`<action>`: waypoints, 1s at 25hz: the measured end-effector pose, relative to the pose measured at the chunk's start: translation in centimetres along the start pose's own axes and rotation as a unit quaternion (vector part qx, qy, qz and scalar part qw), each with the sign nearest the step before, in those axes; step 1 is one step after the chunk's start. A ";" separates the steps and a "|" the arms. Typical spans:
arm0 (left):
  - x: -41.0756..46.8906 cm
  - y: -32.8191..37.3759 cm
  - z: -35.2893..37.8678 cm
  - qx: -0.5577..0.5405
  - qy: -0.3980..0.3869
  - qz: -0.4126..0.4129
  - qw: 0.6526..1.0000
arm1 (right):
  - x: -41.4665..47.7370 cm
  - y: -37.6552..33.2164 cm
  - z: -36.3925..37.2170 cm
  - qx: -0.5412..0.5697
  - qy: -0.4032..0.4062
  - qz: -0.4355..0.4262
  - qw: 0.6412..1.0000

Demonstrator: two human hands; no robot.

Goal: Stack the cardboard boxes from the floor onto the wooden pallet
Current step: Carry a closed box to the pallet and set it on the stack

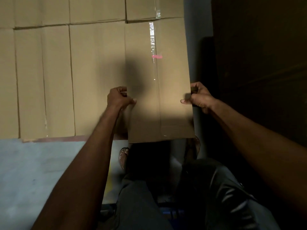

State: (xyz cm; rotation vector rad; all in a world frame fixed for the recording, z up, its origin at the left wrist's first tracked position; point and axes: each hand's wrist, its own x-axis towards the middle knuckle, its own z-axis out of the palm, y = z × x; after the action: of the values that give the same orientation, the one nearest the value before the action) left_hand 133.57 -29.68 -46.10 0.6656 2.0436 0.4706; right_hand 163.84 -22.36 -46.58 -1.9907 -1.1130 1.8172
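Note:
A long brown cardboard box [157,72], taped down its middle with a pink mark on the tape, lies at the right end of a row of like boxes [56,80]. My left hand [118,97] grips its left edge, thumb on top. My right hand [198,97] grips its right edge, thumb on top and fingers curled under. The box's near end sticks out past the row's front line, over my feet. A reddish strip of the wooden pallet [66,139] shows under the row's front edge.
A second row of boxes [93,9] lies behind the first. Grey concrete floor [33,171] spreads at the lower left. A dark mass [257,63] fills the right side beyond a narrow strip of floor. My sandalled feet and grey trousers are below the box.

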 end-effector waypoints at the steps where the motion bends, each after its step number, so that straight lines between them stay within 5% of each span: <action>1: 0.4 -0.1 0.1 0.012 0.002 0.006 1.000 | 0.5 0.4 0.2 0.006 0.002 -0.003 1.000; 25: 3.1 -3.8 4.1 0.102 0.076 0.122 0.984 | 4.1 3.3 2.3 -0.032 -0.012 -0.014 0.999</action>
State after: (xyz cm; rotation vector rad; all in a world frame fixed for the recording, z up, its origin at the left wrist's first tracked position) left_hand 134.61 -30.47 -52.33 1.0385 2.1840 0.4682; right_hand 162.71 -22.63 -52.23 -1.9830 -1.2133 1.8178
